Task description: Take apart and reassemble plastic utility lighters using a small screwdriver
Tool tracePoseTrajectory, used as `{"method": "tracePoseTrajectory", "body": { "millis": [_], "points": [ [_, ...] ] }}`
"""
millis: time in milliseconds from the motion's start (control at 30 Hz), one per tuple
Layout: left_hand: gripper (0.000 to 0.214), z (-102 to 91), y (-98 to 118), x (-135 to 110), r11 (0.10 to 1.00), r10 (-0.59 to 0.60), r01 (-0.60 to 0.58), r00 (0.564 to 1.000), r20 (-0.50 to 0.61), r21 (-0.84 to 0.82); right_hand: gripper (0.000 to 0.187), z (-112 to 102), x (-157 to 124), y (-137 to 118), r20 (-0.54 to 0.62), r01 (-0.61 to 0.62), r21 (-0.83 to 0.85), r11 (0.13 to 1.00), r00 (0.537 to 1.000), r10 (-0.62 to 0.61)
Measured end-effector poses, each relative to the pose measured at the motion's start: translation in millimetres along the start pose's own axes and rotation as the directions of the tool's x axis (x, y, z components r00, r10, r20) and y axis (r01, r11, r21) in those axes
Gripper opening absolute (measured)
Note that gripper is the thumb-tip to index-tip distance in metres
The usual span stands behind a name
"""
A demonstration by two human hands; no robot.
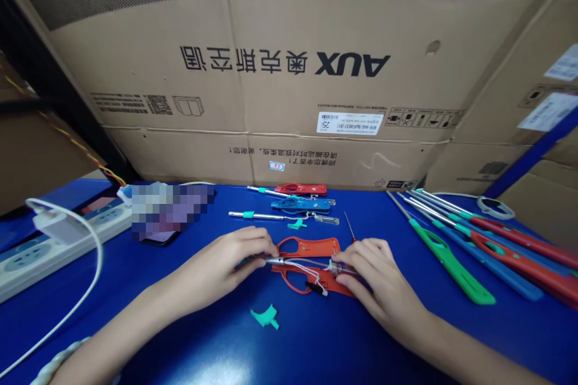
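My left hand (235, 258) is closed in a pinch on a thin metal tube (276, 260) with white wires trailing from it. My right hand (372, 274) is closed on the other end, on a small clear cylinder (338, 269). Both parts lie over an open red lighter shell (311, 280) on the blue table. A second red shell half (311, 246) lies just behind it. A small green trigger piece (266, 317) lies on the table in front of my hands.
Behind my hands lie a red lighter (301, 189), a blue lighter (300, 204) and loose parts. Several long green, blue and red lighters (456, 252) lie at the right. A power strip (54, 240) with a white cable is at the left. Cardboard boxes (289, 72) wall off the back.
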State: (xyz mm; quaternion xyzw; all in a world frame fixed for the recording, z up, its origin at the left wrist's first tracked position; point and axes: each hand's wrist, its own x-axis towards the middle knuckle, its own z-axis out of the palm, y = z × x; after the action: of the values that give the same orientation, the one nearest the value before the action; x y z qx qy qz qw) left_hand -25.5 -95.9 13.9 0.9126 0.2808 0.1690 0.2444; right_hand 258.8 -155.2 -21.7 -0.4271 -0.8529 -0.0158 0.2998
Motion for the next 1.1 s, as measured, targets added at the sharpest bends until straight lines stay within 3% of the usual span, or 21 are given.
{"method": "tracePoseTrajectory", "body": {
  "millis": [567,1100],
  "points": [
    [0.025,12.5,-14,1,0.981,-0.006,-0.008,0.997,0.073,0.193,0.021,17,1,5,0.128,0.048,-0.102,0.994,0.991,-0.035],
    [0.029,16.0,-10,2,0.956,-0.054,0.022,0.993,0.103,0.291,0.02,18,-2,2,0.094,0.062,-0.053,0.997,0.994,-0.056]
  ]
}}
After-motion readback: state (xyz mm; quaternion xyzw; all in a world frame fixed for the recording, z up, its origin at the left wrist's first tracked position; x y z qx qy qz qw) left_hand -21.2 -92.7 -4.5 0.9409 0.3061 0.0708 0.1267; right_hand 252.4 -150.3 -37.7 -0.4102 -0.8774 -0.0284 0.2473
